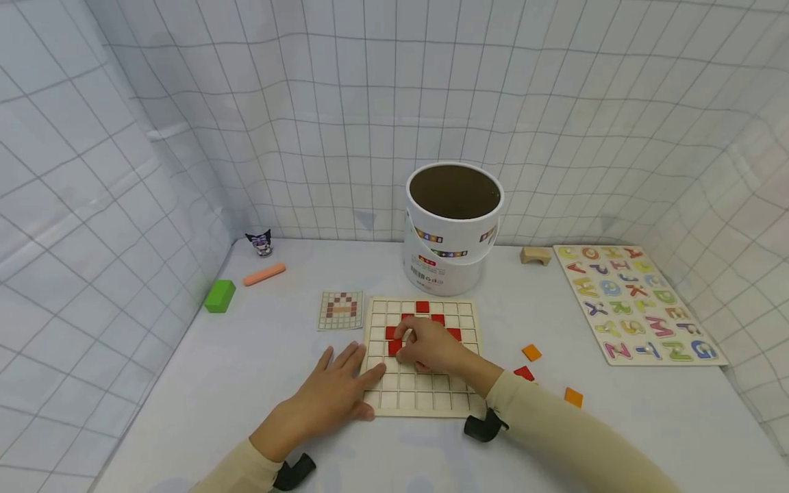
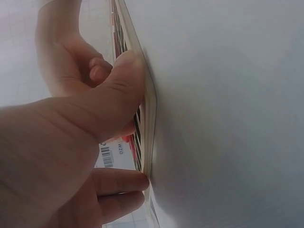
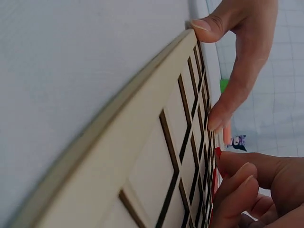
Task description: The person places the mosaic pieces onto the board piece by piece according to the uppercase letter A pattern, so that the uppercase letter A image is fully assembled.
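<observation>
The right hand (image 1: 434, 346) pinches a red tile (image 1: 393, 348) over the left half of the gridded board (image 1: 390, 401); the left hand's (image 1: 333, 392) fingers spread apart along its left edge. A brushing knuckle could jog the neighbouring red squares (image 1: 391, 333); slack left-hand pressure might let the board slide on the counter (image 1: 259, 363).

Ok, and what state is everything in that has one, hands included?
Left hand: spread, touching the grid board
Right hand: curled, apparently pinching a red tile
Grid board: flat, partly filled
Bucket: upright, open
Pattern card: lying flat
Orange tiles: loose, off the grid board
Letter board: flat, letters in place
Figurine: upright
</observation>
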Tool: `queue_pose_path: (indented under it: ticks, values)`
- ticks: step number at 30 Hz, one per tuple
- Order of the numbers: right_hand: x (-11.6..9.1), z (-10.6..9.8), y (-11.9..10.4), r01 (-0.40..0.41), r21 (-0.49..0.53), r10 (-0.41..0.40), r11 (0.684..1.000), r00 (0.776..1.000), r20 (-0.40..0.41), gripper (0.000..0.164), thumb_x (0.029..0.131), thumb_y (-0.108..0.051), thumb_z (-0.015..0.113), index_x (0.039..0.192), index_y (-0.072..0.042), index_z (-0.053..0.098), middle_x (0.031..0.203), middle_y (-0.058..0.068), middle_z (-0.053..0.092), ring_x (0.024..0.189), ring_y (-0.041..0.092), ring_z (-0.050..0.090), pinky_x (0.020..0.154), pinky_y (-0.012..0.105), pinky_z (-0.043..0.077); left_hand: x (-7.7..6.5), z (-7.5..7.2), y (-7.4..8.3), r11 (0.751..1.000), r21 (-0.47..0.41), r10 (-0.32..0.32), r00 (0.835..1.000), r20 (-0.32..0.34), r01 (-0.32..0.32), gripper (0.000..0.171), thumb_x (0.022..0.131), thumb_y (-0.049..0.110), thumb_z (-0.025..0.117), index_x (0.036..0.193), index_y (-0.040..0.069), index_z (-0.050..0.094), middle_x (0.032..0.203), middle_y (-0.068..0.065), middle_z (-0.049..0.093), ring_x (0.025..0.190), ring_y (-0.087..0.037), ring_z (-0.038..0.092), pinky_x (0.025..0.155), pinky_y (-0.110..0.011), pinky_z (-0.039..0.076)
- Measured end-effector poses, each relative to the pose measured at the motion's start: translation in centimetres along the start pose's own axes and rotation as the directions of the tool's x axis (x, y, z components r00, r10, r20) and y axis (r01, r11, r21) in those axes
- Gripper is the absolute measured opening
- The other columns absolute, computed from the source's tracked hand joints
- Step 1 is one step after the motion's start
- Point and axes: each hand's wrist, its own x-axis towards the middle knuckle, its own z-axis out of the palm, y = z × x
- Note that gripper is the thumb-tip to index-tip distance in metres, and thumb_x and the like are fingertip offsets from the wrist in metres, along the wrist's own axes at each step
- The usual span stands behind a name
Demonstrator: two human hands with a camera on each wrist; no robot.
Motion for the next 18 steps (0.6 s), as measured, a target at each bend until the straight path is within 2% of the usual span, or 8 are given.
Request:
queue_pose_path:
  ticks: [4, 7, 12, 15, 18]
  values:
    - [0.3, 1.0, -0.4, 0.008, -0.158, -0.019, 0.987, 0.998, -0.067, 0.019, 0.088, -0.013, 0.077, 0.103, -0.018, 0.065, 0.081, 0.004, 0.059, 0.068, 0.017, 0.056, 0.058, 0.029, 0.047, 0.0, 0.1, -0.1, 1.0, 0.003, 0.008, 1.0, -0.008, -0.008, 0.072, 0.086, 0.053, 0.071, 0.148, 0.022, 0.054, 0.155, -0.027, 0.042, 0.148, -0.045, 0.033, 0.112, -0.072, 0.026]
    - [0.3, 1.3, -0.4, 0.015, -0.206, -0.035, 0.978, 0.995, -0.092, 0.019, 0.088, -0.015, 0.078, 0.102, -0.018, 0.066, 0.082, 0.003, 0.06, 0.075, 0.019, 0.056, 0.063, 0.032, 0.047, 0.0, 0.0, -0.1, 1.0, 0.003, 0.014, 1.0, -0.016, -0.014, 0.072, 0.086, 0.053, 0.071, 0.148, 0.021, 0.054, 0.154, -0.028, 0.043, 0.147, -0.045, 0.034, 0.111, -0.073, 0.027]
    - [0.1, 1.2, -0.4, 0.018, -0.197, -0.044, 0.98, 0.991, -0.126, 0.019, 0.089, -0.014, 0.076, 0.105, -0.019, 0.067, 0.078, 0.001, 0.06, 0.069, 0.018, 0.056, 0.06, 0.03, 0.046, 0.0, 0.0, 0.0, 1.0, -0.001, 0.018, 1.0, -0.024, -0.018, 0.072, 0.085, 0.052, 0.072, 0.147, 0.02, 0.055, 0.153, -0.029, 0.044, 0.147, -0.046, 0.035, 0.11, -0.073, 0.027]
    - [-0.6, 0.7, -0.5, 0.049, -0.205, -0.079, 0.977, 0.987, -0.142, 0.019, 0.091, -0.012, 0.07, 0.109, -0.018, 0.068, 0.072, -0.001, 0.057, 0.061, 0.015, 0.053, 0.056, 0.028, 0.043, 0.1, -0.1, 0.1, 1.0, -0.002, 0.007, 1.0, -0.015, -0.007, 0.071, 0.085, 0.051, 0.073, 0.147, 0.02, 0.056, 0.153, -0.028, 0.044, 0.147, -0.045, 0.035, 0.111, -0.073, 0.027]
    - [-1.2, 0.3, -0.8, 0.095, -0.305, -0.123, 0.948, 0.99, -0.075, 0.029, 0.095, -0.015, 0.068, 0.124, -0.019, 0.07, 0.069, -0.002, 0.056, 0.057, 0.012, 0.05, 0.055, 0.026, 0.04, 0.1, -0.3, 0.3, 1.0, 0.001, -0.011, 1.0, 0.002, 0.011, 0.072, 0.085, 0.051, 0.074, 0.148, 0.021, 0.055, 0.155, -0.027, 0.043, 0.148, -0.044, 0.033, 0.112, -0.072, 0.026]
